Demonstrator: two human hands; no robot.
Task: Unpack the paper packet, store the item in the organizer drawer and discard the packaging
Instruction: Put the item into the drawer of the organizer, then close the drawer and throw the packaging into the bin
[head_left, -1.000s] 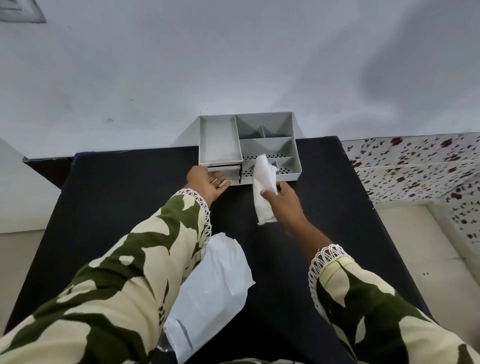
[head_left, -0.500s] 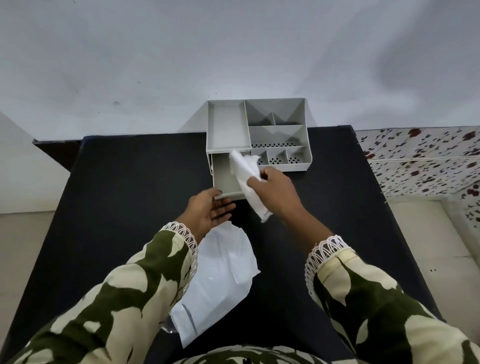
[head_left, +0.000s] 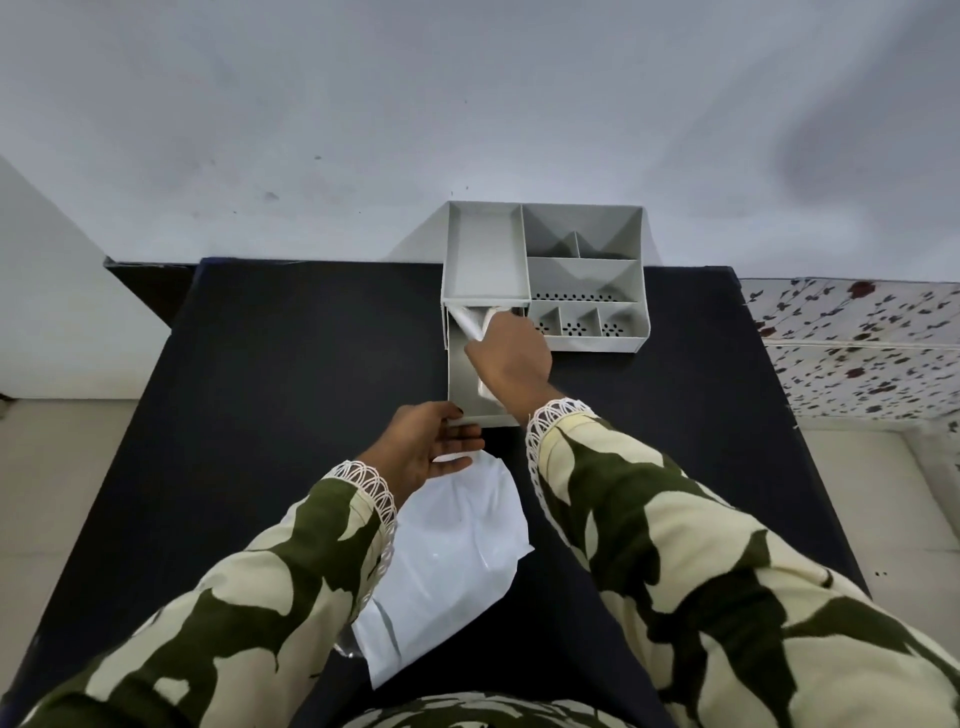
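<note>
White item (head_left: 470, 325) mostly hidden under right hand (head_left: 511, 358); drawer (head_left: 460, 374) interior partly covered.

A grey organizer (head_left: 540, 249) stands at the far tabletop edge, its drawer (head_left: 462, 374) pulled open with a crumpled white item (head_left: 475, 325) lying inside, while the flat white packet (head_left: 447, 561) lies nearer, just short of it.

Head view position: worn on the person's head, above the near edge of the counter (head_left: 291, 364).
Direction: forward and steeply down, toward the wall (head_left: 467, 104) behind.
Nearness: sleeves fill the bottom; both hands are close, the organizer (head_left: 587, 280) sits farther, at the counter's far edge.
Lens: wide-angle, edges bend.
Shared area: only one view.
</note>
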